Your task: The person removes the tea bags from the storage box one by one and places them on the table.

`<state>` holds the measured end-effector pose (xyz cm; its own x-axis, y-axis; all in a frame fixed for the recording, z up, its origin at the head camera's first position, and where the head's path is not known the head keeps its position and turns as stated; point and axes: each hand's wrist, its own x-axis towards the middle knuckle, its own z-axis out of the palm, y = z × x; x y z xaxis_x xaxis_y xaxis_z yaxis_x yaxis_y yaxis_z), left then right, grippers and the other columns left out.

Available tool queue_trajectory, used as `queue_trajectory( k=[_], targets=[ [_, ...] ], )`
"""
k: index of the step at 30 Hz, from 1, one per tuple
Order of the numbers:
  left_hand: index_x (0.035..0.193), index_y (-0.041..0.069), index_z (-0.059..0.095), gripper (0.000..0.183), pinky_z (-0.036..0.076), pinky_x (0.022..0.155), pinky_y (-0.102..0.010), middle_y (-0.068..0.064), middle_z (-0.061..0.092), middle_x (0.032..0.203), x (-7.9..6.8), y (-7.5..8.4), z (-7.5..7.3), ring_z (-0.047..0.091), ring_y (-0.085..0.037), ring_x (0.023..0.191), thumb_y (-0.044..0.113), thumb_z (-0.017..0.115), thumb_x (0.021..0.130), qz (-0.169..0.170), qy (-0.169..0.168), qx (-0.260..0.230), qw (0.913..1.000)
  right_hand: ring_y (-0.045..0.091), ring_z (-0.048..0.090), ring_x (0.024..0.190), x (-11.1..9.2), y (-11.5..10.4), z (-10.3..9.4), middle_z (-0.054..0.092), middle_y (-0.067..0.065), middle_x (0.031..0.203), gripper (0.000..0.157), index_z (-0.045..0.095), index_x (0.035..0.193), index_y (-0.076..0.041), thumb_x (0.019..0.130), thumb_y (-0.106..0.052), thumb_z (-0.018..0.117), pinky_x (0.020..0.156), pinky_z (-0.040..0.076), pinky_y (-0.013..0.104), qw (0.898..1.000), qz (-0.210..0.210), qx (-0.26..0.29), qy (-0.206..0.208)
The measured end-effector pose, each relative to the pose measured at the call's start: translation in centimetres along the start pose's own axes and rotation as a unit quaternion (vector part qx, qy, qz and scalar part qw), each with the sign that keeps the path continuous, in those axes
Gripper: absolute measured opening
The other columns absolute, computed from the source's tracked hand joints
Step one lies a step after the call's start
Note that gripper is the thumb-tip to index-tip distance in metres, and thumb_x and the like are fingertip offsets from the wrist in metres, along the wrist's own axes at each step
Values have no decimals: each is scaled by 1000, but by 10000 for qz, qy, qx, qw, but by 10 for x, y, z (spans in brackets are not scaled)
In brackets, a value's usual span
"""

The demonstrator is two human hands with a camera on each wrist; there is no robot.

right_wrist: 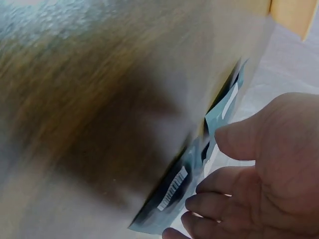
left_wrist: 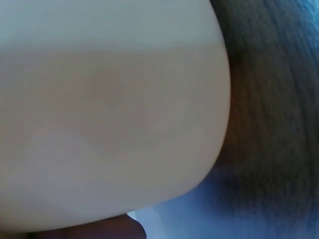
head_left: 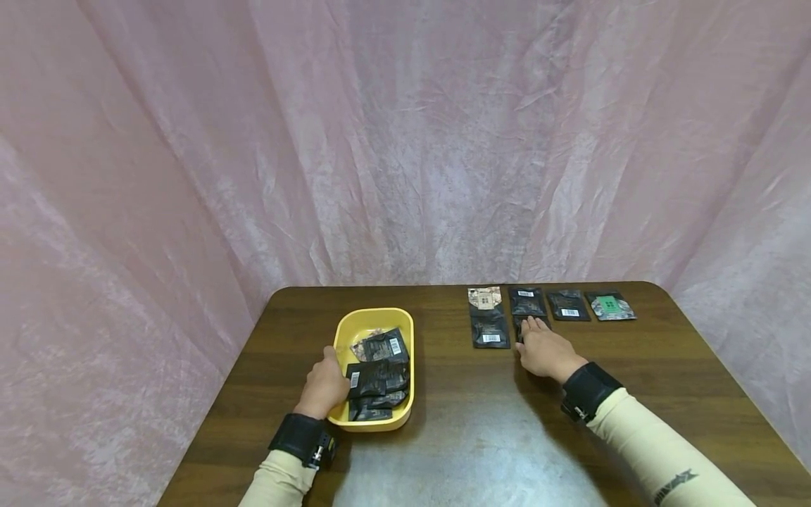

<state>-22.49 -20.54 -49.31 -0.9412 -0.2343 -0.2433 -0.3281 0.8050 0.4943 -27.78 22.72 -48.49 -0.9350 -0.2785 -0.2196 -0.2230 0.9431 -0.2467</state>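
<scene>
My left hand grips the left rim of a yellow plastic bin. Inside the bin lie several black sachets, some with white barcode labels. My right hand rests over a black sachet on the table, its fingers extended and covering most of that sachet. In the right wrist view, a sachet with a barcode lies beside the fingers, and another sachet is beyond the thumb. The left wrist view is mostly filled by blurred skin.
Other sachets lie flat in rows at the back right of the wooden table: a patterned one, a black one, two more black ones, and one with a green label. A pink curtain hangs behind the table's back edge.
</scene>
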Motion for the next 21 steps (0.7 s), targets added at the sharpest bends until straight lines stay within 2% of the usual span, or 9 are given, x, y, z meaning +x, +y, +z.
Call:
queue_trajectory(
  k=[7,16,21],
  targets=[
    [145,-4,35,62,57,66,-42,-27,65,108,-1,0,-1,66,-34,86,3,69,93,-91,-52,-91,9999,57,24,159,0,-4,-2,27,37,169,64,34,162,8,110,-24,52,126,30,66,9998,-101,-148,104],
    [144,-3,36,60,58,66,-42,-27,65,108,0,1,0,67,-34,87,4,69,94,-89,-55,-71,9999,56,32,156,2,-28,-13,36,37,165,62,43,159,4,107,-25,60,120,36,70,9946,-487,-162,906],
    [144,-3,36,61,59,67,-43,-27,65,108,1,0,1,67,-34,87,4,69,94,-98,-86,-67,9999,56,38,153,5,-48,-16,40,37,163,59,47,157,4,107,-25,61,119,39,68,9907,-744,12,1135]
  ],
)
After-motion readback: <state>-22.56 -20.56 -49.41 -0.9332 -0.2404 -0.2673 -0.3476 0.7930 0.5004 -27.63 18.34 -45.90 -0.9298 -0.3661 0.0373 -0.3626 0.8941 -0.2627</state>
